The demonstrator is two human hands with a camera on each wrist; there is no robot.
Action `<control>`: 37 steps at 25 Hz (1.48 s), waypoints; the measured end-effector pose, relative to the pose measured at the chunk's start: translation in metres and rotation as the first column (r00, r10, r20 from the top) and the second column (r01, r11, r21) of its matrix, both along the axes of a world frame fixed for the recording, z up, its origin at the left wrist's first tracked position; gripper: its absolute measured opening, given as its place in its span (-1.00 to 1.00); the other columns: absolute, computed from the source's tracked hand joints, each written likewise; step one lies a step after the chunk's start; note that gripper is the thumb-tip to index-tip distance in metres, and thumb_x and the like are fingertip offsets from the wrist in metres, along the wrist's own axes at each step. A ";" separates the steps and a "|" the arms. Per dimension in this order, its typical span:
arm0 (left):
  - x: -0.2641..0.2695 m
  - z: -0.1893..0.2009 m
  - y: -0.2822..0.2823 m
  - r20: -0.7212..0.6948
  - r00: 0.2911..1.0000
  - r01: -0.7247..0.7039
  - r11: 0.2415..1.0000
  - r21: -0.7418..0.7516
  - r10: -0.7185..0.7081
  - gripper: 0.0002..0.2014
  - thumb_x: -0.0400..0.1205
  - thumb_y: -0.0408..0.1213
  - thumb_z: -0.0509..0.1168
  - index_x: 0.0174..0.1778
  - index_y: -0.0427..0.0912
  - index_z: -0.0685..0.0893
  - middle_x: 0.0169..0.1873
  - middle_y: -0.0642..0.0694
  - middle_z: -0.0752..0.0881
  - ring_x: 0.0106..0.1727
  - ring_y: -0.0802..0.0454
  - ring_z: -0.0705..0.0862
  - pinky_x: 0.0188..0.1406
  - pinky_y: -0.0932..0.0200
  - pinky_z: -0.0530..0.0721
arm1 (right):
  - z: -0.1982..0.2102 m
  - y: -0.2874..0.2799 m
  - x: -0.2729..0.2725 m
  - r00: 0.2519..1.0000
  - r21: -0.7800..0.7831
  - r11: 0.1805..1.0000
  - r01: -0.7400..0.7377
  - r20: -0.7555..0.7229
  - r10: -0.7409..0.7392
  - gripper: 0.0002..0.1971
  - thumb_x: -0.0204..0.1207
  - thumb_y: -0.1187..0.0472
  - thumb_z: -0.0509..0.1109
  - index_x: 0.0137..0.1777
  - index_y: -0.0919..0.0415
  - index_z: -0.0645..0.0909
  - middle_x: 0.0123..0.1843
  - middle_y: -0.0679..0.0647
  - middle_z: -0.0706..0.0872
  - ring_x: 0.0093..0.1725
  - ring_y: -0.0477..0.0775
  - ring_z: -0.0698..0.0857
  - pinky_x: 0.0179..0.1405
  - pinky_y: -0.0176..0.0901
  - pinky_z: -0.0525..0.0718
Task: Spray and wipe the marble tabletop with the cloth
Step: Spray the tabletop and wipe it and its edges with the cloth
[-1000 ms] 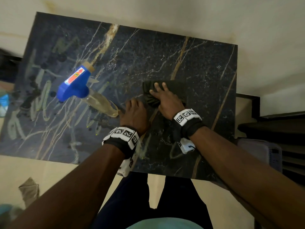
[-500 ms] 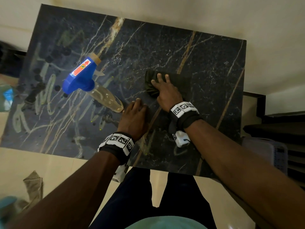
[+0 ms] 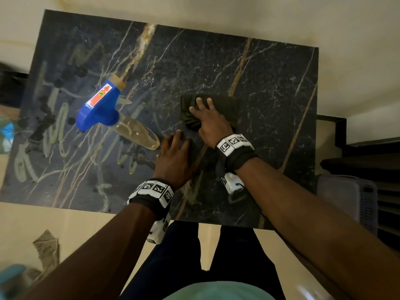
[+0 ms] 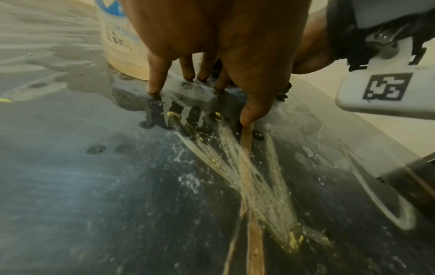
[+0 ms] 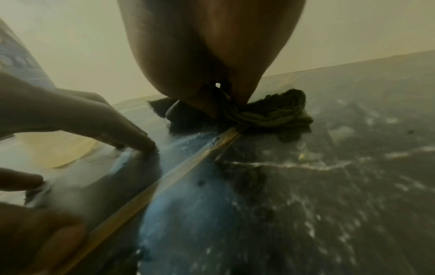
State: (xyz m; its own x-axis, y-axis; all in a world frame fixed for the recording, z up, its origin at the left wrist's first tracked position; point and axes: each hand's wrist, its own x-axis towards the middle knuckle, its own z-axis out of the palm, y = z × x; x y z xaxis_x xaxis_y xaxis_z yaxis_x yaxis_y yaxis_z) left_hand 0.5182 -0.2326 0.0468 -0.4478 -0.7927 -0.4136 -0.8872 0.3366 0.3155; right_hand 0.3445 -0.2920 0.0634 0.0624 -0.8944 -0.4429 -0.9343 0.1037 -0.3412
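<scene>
A dark marble tabletop [image 3: 270, 83] with gold veins fills the head view. My right hand [image 3: 208, 120] lies flat on a dark green cloth [image 3: 225, 105] near the table's middle and presses it down with straight fingers. In the right wrist view the cloth [image 5: 277, 113] is bunched under the palm. My left hand [image 3: 173, 154] rests just left of it, straight fingertips [image 4: 153, 87] touching the wet marble, holding nothing. A spray bottle [image 3: 101, 109] with a blue head and yellowish liquid stands to the left of both hands.
Wet streaks and droplets [image 3: 56, 131] cover the table's left half. A grey plastic basket [image 3: 350, 198] and dark furniture [image 3: 368, 152] stand right of the table. A rag [image 3: 47, 250] lies on the floor at lower left.
My right hand has slid the cloth a little to the left across the marble. The left hand stays planted on the tabletop, and the bottle has not moved.
</scene>
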 end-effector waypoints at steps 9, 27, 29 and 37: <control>0.001 -0.005 0.002 0.009 1.000 0.015 1.000 -0.014 -0.015 -0.22 0.68 0.27 0.22 0.74 -0.12 0.31 0.75 -0.27 0.18 0.69 -0.39 0.13 0.41 -0.60 0.51 | 0.005 -0.002 -0.014 1.000 0.007 1.000 -0.012 0.026 0.012 -0.28 0.57 0.43 0.25 0.70 -0.07 0.27 0.80 -0.05 -0.01 0.77 0.18 -0.09 0.51 0.26 0.42; 0.006 -0.009 0.007 -0.006 1.000 0.022 1.000 -0.012 -0.022 -0.25 0.74 0.23 0.14 0.78 -0.09 0.20 0.79 -0.24 0.08 0.74 -0.32 0.04 0.50 -0.59 0.43 | -0.005 0.018 -0.024 0.998 -0.016 1.000 0.018 -0.058 -0.019 -0.26 0.60 0.43 0.26 0.73 -0.04 0.18 0.80 -0.02 -0.05 0.77 0.23 -0.12 0.44 0.28 0.48; 0.006 -0.009 0.006 -0.010 1.000 0.014 1.000 -0.003 -0.014 -0.26 0.74 0.22 0.15 0.78 -0.08 0.19 0.80 -0.22 0.07 0.75 -0.30 0.01 0.49 -0.61 0.42 | -0.003 0.013 -0.036 0.999 -0.022 1.000 0.019 -0.035 -0.020 -0.25 0.58 0.45 0.26 0.72 -0.07 0.21 0.80 -0.05 -0.04 0.77 0.21 -0.11 0.43 0.31 0.48; 0.005 -0.005 0.006 -0.023 1.000 -0.001 1.000 0.022 0.001 -0.27 0.76 0.21 0.12 0.80 -0.07 0.16 0.81 -0.20 0.02 0.76 -0.29 -0.02 0.53 -0.62 0.36 | 0.004 0.026 -0.052 0.995 0.021 0.995 0.093 -0.048 -0.092 -0.26 0.57 0.44 0.24 0.72 -0.05 0.24 0.80 -0.04 -0.02 0.77 0.21 -0.09 0.42 0.39 0.45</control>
